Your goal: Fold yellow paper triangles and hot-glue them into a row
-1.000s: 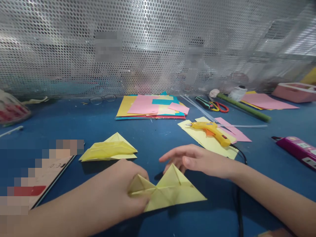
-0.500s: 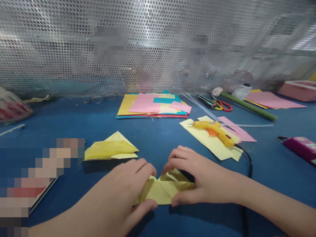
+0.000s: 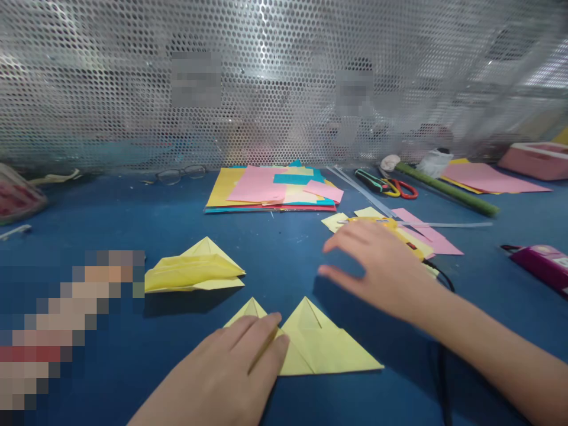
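Observation:
A pale yellow folded paper [image 3: 326, 349] with two pointed peaks lies on the blue table in front of me. My left hand [image 3: 235, 361] covers its left half, finger and thumb close together on a fold; the palm hides what is under it. Apart from the paper, my right hand [image 3: 377, 266] reaches forward with fingers and thumb spread and nothing between them. It hides most of a yellow glue gun [image 3: 377, 222], so I cannot tell whether they touch. Another folded yellow paper [image 3: 195, 272] stands beyond my left hand.
Coloured sheets [image 3: 257, 186] are stacked at the back. Scissors [image 3: 403, 189], a green stem [image 3: 448, 189] and a pink box [image 3: 535, 161] lie to the right, with a purple packet [image 3: 541, 263] nearer. The glue gun's black cord [image 3: 441, 378] trails forward. A perforated metal screen [image 3: 284, 89] closes off the back.
My right hand has left the folded paper and moved forward and right to the glue gun, its fingers apart. The paper now lies flatter and wider, my left hand still on it.

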`<action>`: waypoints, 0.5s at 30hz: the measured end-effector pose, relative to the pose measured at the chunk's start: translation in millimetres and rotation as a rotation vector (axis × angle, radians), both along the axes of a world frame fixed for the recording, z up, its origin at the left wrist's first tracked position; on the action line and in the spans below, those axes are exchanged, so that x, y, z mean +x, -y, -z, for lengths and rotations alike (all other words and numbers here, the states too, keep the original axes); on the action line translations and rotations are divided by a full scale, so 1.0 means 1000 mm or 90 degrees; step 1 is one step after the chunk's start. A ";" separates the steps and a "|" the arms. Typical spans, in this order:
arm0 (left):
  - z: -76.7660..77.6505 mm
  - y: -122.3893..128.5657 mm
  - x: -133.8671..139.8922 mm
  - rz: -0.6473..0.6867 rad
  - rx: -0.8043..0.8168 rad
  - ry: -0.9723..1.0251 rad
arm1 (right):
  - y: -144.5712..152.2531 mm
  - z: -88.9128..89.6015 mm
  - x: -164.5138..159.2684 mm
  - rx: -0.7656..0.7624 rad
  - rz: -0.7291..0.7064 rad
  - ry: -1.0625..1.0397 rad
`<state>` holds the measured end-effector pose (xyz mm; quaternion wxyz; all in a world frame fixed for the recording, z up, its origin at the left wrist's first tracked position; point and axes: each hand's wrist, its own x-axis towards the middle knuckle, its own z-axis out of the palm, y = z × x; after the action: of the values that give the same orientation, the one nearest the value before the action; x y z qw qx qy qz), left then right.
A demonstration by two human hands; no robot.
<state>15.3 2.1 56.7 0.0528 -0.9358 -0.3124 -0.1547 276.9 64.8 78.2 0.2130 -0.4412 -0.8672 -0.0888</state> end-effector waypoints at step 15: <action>-0.013 -0.005 0.002 -0.090 -0.144 -0.060 | -0.048 -0.002 0.061 -0.278 0.587 0.075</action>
<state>17.4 6.7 69.8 -0.0276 -0.9178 -0.3900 -0.0700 338.2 112.3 80.7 0.0054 -0.8063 -0.5914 -0.0148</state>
